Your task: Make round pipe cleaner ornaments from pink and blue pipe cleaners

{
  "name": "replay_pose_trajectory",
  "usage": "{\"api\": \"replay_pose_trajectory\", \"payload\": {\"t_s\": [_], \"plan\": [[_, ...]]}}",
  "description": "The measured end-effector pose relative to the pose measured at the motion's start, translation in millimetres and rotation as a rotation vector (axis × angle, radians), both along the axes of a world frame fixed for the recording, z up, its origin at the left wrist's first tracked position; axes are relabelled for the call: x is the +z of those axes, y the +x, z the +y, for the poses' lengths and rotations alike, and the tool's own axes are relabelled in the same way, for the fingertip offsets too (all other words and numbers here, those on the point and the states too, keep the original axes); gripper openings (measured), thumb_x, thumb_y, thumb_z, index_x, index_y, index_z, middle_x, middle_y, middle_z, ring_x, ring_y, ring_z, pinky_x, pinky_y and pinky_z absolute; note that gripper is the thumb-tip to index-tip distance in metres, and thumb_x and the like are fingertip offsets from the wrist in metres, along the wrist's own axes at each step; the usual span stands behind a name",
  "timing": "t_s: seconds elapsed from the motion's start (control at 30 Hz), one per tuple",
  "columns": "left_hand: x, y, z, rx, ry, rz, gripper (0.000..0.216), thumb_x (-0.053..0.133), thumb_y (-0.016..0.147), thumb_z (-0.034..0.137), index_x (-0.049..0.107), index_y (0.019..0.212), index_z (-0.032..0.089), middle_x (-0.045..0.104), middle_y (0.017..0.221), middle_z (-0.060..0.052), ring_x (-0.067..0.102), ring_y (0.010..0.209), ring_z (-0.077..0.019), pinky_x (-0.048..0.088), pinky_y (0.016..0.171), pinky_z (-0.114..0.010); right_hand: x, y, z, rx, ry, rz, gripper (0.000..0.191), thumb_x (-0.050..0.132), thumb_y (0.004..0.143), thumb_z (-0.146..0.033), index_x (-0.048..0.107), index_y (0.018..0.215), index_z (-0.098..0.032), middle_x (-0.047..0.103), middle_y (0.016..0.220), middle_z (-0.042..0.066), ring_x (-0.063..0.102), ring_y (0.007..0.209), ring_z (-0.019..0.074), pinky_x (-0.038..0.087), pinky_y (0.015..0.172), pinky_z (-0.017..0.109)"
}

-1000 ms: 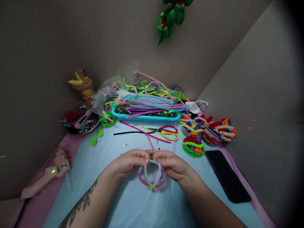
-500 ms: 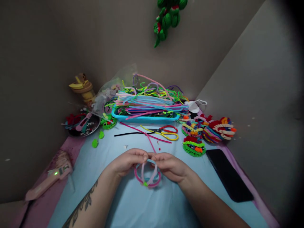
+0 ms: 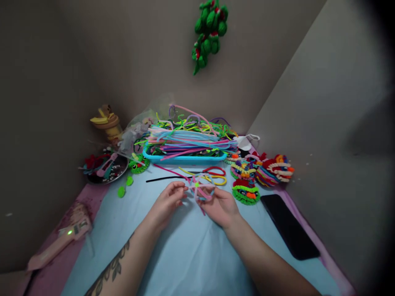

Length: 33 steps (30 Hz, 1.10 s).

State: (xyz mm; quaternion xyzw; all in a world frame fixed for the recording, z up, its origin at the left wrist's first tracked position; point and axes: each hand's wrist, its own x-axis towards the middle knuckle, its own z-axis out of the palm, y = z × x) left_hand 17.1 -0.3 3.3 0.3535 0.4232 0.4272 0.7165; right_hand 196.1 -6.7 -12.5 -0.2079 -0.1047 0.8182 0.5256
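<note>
Both hands hold a small cage of bent pipe cleaners [image 3: 202, 188], pink, lilac and blue hoops joined at a green knot. My left hand [image 3: 168, 200] pinches its left side with thumb and fingertips. My right hand [image 3: 219, 205] grips its right side and underside, palm turned up. The piece is raised and tipped away from me, just in front of the red and yellow scissors [image 3: 216, 174]. A loose black pipe cleaner [image 3: 163, 179] lies on the blue cloth beyond my left hand.
A blue tray [image 3: 185, 158] piled with coloured pipe cleaners stands at the back. Finished pipe-cleaner figures [image 3: 262, 174] sit at the right beside a black phone [image 3: 288, 226]. A glue gun [image 3: 61, 238] lies at the left, near a dark dish of bits [image 3: 106, 166].
The hands have moved away from me and turned the hooped piece upward, so the green knot faces up and the hoops stand in front of the scissors. The camera has tilted slightly.
</note>
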Motion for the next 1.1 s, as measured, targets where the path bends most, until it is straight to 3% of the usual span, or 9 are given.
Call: {"api": "replay_pose_trajectory", "payload": {"t_s": [0.1, 0.23, 0.4, 0.6, 0.73, 0.87, 0.93, 1.03, 1.1], "plan": [[-2.8, 8.2, -5.6, 0.048, 0.176, -0.020, 0.029, 0.070, 0.069, 0.029, 0.053, 0.089, 0.019, 0.060, 0.096, -0.004, 0.056, 0.083, -0.0138, 0.041, 0.069, -0.023, -2.9, -3.1, -1.5, 0.027, -0.017, -0.005, 0.003, 0.064, 0.069, -0.019, 0.061, 0.068, -0.018, 0.067, 0.076, 0.000, 0.062, 0.083, 0.0155, 0.047, 0.081, 0.032], [-0.5, 10.5, -8.0, 0.066, 0.270, 0.012, 0.030, 0.068, 0.071, 0.032, 0.058, 0.096, 0.020, 0.060, 0.103, -0.006, 0.055, 0.089, -0.0173, 0.041, 0.075, -0.026, -6.6, -7.2, -3.2, 0.003, 0.009, -0.029, 0.005, 0.062, 0.070, -0.018, 0.065, 0.074, -0.017, 0.069, 0.090, 0.003, 0.062, 0.088, 0.0165, 0.046, 0.083, 0.032], [5.8, 6.8, -8.1, -0.060, 0.301, 0.081, 0.031, 0.067, 0.071, 0.037, 0.066, 0.093, 0.014, 0.065, 0.090, -0.008, 0.055, 0.086, -0.0203, 0.040, 0.076, -0.028, -4.4, -13.5, -5.7, 0.029, 0.114, -0.093, 0.014, 0.060, 0.071, -0.016, 0.066, 0.084, -0.015, 0.069, 0.093, 0.006, 0.062, 0.085, 0.0168, 0.047, 0.077, 0.030], [0.9, 0.0, -4.4, -0.001, 0.232, 0.127, 0.024, 0.067, 0.071, 0.036, 0.062, 0.067, 0.013, 0.044, 0.051, 0.003, 0.033, 0.048, -0.0064, 0.023, 0.047, -0.019, -5.3, -17.8, -7.0, -0.006, 0.038, -0.151, 0.015, 0.059, 0.077, -0.028, 0.063, 0.088, -0.018, 0.067, 0.087, 0.003, 0.060, 0.075, 0.0135, 0.045, 0.066, 0.026], [-0.9, -4.2, -3.3, -0.013, 0.214, 0.088, 0.021, 0.068, 0.071, 0.032, 0.064, 0.073, 0.012, 0.046, 0.053, 0.002, 0.034, 0.048, -0.0057, 0.024, 0.047, -0.018, -7.1, -23.9, -5.5, -0.002, 0.045, -0.156, 0.019, 0.063, 0.075, -0.031, 0.061, 0.089, -0.018, 0.067, 0.088, 0.003, 0.060, 0.074, 0.0128, 0.043, 0.063, 0.024], [-4.8, -8.3, -2.0, -0.036, 0.092, -0.065, 0.022, 0.069, 0.070, 0.028, 0.066, 0.083, 0.011, 0.061, 0.073, -0.006, 0.050, 0.060, -0.0101, 0.035, 0.054, -0.018, -5.9, -35.7, -4.6, -0.038, 0.076, -0.074, 0.023, 0.066, 0.070, -0.035, 0.061, 0.085, -0.018, 0.067, 0.084, 0.003, 0.060, 0.073, 0.0149, 0.043, 0.066, 0.027], [-7.8, -13.7, -0.1, 0.014, 0.011, -0.150, 0.026, 0.070, 0.068, 0.026, 0.066, 0.090, 0.012, 0.065, 0.082, -0.009, 0.056, 0.067, -0.0135, 0.040, 0.058, -0.020, -4.2, -41.7, -6.2, -0.068, 0.070, -0.076, 0.024, 0.065, 0.071, -0.038, 0.061, 0.085, -0.019, 0.065, 0.082, 0.003, 0.058, 0.072, 0.0149, 0.042, 0.065, 0.026], [-14.0, -29.3, 3.7, 0.147, -0.051, -0.264, 0.030, 0.072, 0.062, 0.021, 0.066, 0.091, 0.015, 0.065, 0.072, -0.005, 0.056, 0.058, -0.0137, 0.043, 0.052, -0.021, -3.9, -51.2, -12.0, -0.133, 0.082, -0.129, 0.026, 0.065, 0.070, -0.042, 0.063, 0.081, -0.018, 0.063, 0.084, 0.004, 0.057, 0.078, 0.0156, 0.041, 0.066, 0.025], [-20.3, -43.2, 6.4, 0.272, -0.135, -0.308, 0.032, 0.070, 0.059, 0.019, 0.066, 0.090, 0.018, 0.068, 0.077, -0.005, 0.061, 0.070, -0.0196, 0.049, 0.063, -0.028, -7.4, -58.1, -17.2, -0.140, 0.118, -0.177, 0.029, 0.063, 0.071, -0.044, 0.065, 0.083, -0.017, 0.063, 0.090, 0.007, 0.057, 0.082, 0.0168, 0.040, 0.069, 0.027]]}}
